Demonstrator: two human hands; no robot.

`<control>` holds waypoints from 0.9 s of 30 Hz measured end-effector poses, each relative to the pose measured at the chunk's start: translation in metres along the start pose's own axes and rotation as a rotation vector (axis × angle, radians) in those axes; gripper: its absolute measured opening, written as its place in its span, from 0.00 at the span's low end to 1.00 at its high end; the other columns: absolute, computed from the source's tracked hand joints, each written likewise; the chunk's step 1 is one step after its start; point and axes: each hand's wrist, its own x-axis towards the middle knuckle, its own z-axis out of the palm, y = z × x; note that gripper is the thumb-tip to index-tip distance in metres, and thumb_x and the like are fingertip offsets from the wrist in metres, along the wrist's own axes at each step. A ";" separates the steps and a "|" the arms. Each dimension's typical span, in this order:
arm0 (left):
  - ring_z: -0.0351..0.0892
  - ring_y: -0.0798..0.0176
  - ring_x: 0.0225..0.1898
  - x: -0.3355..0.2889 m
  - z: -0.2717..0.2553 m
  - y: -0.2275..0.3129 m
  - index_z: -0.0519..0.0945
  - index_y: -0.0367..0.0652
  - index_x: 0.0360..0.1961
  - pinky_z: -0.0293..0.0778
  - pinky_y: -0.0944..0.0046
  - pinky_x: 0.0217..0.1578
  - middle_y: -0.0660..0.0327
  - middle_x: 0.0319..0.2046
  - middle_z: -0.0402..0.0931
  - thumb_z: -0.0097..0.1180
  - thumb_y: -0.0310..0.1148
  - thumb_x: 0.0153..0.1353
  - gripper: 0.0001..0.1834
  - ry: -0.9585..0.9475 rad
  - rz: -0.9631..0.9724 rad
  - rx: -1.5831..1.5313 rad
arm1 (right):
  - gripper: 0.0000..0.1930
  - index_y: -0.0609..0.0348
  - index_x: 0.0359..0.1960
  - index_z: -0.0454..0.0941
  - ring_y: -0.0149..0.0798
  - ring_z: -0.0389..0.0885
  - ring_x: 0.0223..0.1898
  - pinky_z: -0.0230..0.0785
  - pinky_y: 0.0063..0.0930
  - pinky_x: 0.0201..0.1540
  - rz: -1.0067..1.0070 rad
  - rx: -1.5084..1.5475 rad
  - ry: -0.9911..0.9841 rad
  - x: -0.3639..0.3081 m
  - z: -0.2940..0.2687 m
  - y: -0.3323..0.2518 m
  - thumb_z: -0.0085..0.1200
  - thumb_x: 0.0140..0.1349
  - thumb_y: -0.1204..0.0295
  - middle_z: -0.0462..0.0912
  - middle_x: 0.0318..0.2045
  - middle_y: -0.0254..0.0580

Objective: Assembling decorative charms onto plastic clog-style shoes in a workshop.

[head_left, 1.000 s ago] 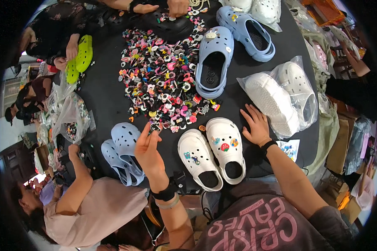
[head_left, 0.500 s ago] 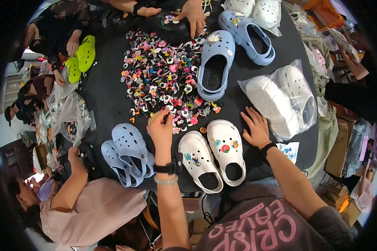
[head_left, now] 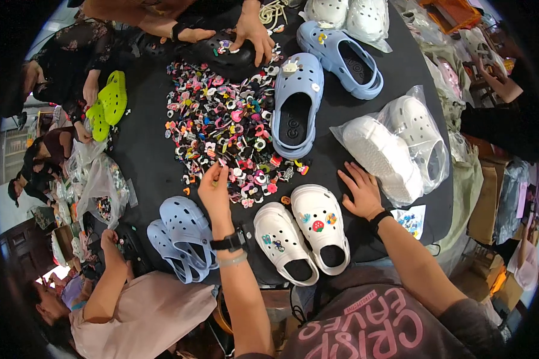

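My left hand (head_left: 214, 192) is at the near left edge of a heap of small colourful shoe charms (head_left: 233, 113). Its thumb and forefinger pinch a small pinkish charm (head_left: 223, 162). My right hand (head_left: 363, 192) lies flat on the black table with its fingers spread, holding nothing. Between my hands sit two white clogs, toes pointing away from me. The left clog (head_left: 278, 230) bears a couple of charms; the right clog (head_left: 317, 206) has several, a red strawberry among them.
Light-blue clogs (head_left: 182, 221) stand left of my left forearm; larger blue ones (head_left: 296, 78) lie beyond the white pair. Bagged white clogs (head_left: 383, 155) rest beside my right hand. Across the table, another person's hands (head_left: 254, 36) touch a black clog (head_left: 227, 57). Green clogs (head_left: 112, 99) lie far left.
My left hand has shifted slightly left over the near edge of the charm heap, its fingers now pinched on a charm. The whole view has tilted a little; my right hand stays flat.
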 end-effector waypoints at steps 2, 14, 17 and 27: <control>0.75 0.69 0.36 -0.015 0.001 0.018 0.78 0.30 0.48 0.69 0.71 0.39 0.59 0.38 0.80 0.57 0.27 0.63 0.14 -0.084 -0.093 -0.415 | 0.34 0.48 0.62 0.67 0.43 0.57 0.67 0.48 0.44 0.67 0.002 -0.006 -0.013 -0.001 0.000 0.003 0.52 0.48 0.62 0.61 0.66 0.42; 0.70 0.72 0.35 -0.072 -0.024 0.063 0.79 0.30 0.45 0.64 0.73 0.39 0.59 0.37 0.79 0.57 0.26 0.62 0.13 -0.009 -0.153 -0.477 | 0.34 0.48 0.63 0.66 0.42 0.57 0.68 0.49 0.43 0.66 -0.013 -0.016 0.013 -0.001 0.001 -0.002 0.52 0.48 0.63 0.61 0.67 0.42; 0.71 0.72 0.35 -0.079 -0.030 0.060 0.80 0.31 0.43 0.64 0.74 0.38 0.59 0.35 0.79 0.58 0.26 0.61 0.12 0.039 -0.170 -0.432 | 0.34 0.48 0.63 0.66 0.42 0.57 0.67 0.49 0.42 0.66 -0.030 -0.012 0.038 -0.001 0.002 -0.002 0.52 0.48 0.63 0.62 0.66 0.42; 0.71 0.73 0.33 -0.059 -0.027 0.004 0.80 0.35 0.42 0.68 0.74 0.38 0.62 0.33 0.78 0.62 0.24 0.56 0.12 -0.131 -0.049 -0.002 | 0.34 0.48 0.62 0.67 0.43 0.58 0.67 0.49 0.43 0.66 -0.029 -0.026 0.028 0.000 0.001 -0.003 0.52 0.47 0.63 0.62 0.66 0.43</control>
